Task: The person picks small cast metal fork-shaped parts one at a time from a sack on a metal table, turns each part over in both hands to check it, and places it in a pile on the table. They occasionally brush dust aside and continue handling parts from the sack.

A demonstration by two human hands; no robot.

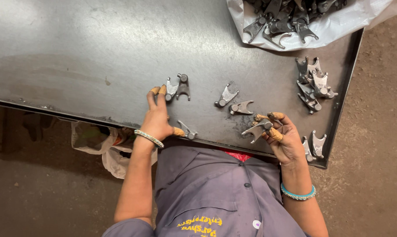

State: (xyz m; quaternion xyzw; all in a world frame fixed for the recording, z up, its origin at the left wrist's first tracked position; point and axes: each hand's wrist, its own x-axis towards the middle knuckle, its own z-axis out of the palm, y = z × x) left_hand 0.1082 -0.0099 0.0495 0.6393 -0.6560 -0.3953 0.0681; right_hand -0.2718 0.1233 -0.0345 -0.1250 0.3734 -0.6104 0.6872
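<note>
Grey metal fork (258, 128), pinched between the taped fingertips (275, 134) of the right hand (283, 138), held just above the near edge of the counter (97, 48). The left hand (156, 118) lies flat on the counter, fingers spread narrowly; its fingertips touch a pair of forks (177, 87) ahead of it, and its thumb rests against another single fork (188, 131) by the counter's near edge. Two loose forks (233, 102) lie between the hands. Beyond the right hand sits a small heap (313, 85); two further forks (315, 147) stand just outside it at the counter's corner. A white bag (330, 26) of the same parts rests well ahead of the right hand.

Risks, as judged: the held fork is gripped only at the fingertips, over the edge, so a slip would likely drop it to the floor or onto the lap. The fork at the left thumb lies so near the edge that a sideways nudge could push it off. The corner pair could be knocked by the right wrist. Fork prongs may catch the finger tape.
</note>
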